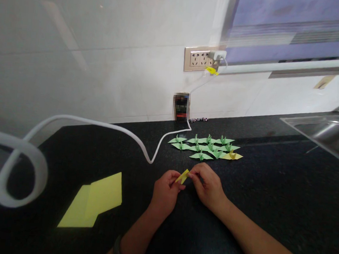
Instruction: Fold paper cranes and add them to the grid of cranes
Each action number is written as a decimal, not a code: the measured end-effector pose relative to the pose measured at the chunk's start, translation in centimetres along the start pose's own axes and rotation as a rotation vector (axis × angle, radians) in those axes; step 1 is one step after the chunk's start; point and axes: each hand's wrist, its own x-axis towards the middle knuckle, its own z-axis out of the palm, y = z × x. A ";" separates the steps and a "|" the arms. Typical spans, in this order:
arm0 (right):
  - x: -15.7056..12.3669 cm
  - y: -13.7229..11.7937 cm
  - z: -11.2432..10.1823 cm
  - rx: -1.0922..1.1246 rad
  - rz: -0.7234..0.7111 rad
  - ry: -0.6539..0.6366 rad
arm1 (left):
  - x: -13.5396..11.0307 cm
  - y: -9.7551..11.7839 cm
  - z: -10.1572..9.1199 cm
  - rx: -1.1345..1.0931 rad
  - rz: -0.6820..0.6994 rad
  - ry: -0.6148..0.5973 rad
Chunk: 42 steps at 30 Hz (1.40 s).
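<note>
Both my hands meet over the black countertop (pixel 269 197), pinching a small folded piece of yellow paper (pixel 182 176) between them. My left hand (pixel 166 193) grips its lower left end with closed fingers. My right hand (pixel 208 187) pinches its upper right end. Just beyond the hands lies a cluster of several folded green paper cranes (pixel 206 147), with one yellow crane (pixel 232 156) at the cluster's right end.
Yellow paper sheets (pixel 96 201) lie at the left front. A white cable (pixel 105 126) loops across the counter from a wall socket (pixel 200 59) with a charger. A small dark device (pixel 181 107) leans against the wall. A steel sink (pixel 324 131) sits at the right.
</note>
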 end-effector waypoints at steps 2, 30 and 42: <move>0.0 0.0 0.0 -0.012 -0.012 0.013 | 0.0 0.3 0.0 -0.004 -0.026 -0.016; 0.0 0.3 0.0 0.095 0.108 -0.035 | 0.2 0.5 -0.2 -0.012 -0.097 -0.083; 0.4 0.0 -0.3 0.068 -0.037 -0.088 | 0.1 0.4 -0.1 -0.015 -0.103 -0.121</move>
